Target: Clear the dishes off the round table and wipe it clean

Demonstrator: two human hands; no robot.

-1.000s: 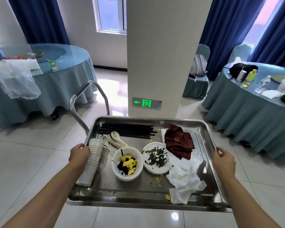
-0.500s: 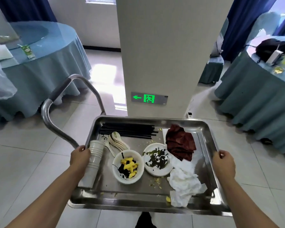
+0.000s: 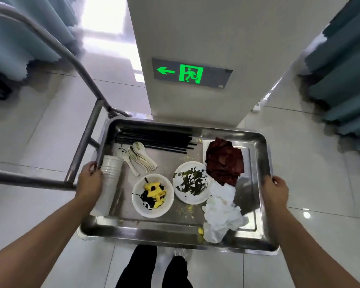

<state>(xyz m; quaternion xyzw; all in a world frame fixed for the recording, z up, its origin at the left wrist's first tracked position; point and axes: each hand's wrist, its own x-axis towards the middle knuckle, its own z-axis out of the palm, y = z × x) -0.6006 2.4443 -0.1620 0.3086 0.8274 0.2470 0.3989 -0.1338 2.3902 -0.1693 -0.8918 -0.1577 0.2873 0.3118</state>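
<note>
The left hand and right hand each grip a side rim of the tray, fingers curled over its edges. In the tray lie cups by the left rim, spoons, chopsticks at the far side, a bowl, a plate, red cloth and tissues. A cart handle stands left of the tray.

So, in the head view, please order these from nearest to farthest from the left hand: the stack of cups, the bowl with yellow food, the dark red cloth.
From the left hand, which holds the tray at its left rim:
1. Stack of cups: right beside the hand, at the tray's left edge.
2. Bowl with yellow food: tray's middle.
3. Dark red cloth: far right part of the tray.
</note>
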